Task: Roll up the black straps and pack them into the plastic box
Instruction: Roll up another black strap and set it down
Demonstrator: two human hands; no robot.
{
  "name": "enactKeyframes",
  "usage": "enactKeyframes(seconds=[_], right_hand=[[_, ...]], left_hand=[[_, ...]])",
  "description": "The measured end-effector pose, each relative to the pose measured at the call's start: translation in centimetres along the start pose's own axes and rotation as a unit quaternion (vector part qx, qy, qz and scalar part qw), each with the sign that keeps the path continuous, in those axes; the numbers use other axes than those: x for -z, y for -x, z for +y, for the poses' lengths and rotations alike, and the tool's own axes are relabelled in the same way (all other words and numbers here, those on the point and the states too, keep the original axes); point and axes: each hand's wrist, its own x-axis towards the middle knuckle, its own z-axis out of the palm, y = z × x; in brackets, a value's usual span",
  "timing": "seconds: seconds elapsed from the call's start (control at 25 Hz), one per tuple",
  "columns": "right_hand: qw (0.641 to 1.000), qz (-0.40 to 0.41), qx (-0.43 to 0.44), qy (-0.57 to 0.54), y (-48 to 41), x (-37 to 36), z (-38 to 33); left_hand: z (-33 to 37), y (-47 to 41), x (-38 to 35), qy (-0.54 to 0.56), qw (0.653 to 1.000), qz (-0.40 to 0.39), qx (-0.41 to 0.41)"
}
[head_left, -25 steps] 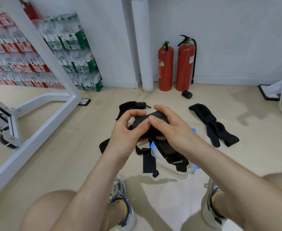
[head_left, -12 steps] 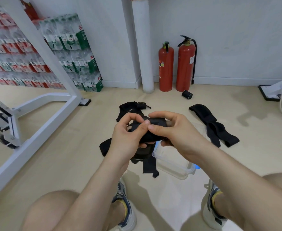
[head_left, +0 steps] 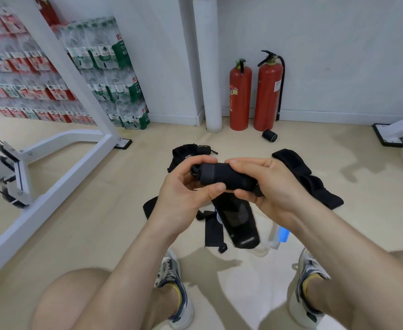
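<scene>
- Fingertips (head_left: pixel 216 189) of left hand (head_left: pixel 183 196) pinching the left end of half-rolled black fabric strap (head_left: pixel 224 176), centre of frame; right hand (head_left: pixel 274 186) curled round its right end.
- Wind with even tension, edges aligned, to avoid a lopsided coil.
- Unrolled tail (head_left: pixel 239 220) hanging just below, over clear plastic box (head_left: pixel 273 238) at lower centre; feed up gradually, then press the end flat.
- Probably best lowered into the box without loosening the grip.
- Loose black straps (head_left: pixel 310 179) on the floor, right of centre, not yet rolled.
</scene>
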Motion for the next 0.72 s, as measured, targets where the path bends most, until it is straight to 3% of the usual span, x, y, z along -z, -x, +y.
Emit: enactKeyframes(seconds=[0.16, 0.36, 0.56, 0.72], right_hand=[[0.999, -0.042, 0.008, 0.018, 0.1, 0.1, -0.1], [0.984, -0.05, 0.053, 0.164, 0.1, -0.3, 0.6], [0.997, -0.043, 0.052, 0.046, -0.1, -0.8, 1.3], [0.994, 0.028, 0.107, 0.019, -0.1, -1.3, 1.8]], left_hand=[[-0.3, -0.5, -0.3, -0.012, 0.998, 0.061, 0.027], [-0.1, -0.8, -0.2, 0.04, 0.991, 0.089, 0.086], [0.1, -0.6, -1.2, 0.115, 0.982, 0.09, 0.121], [-0.5, 0.0, -2.3, 0.035, 0.979, 0.09, 0.181]])
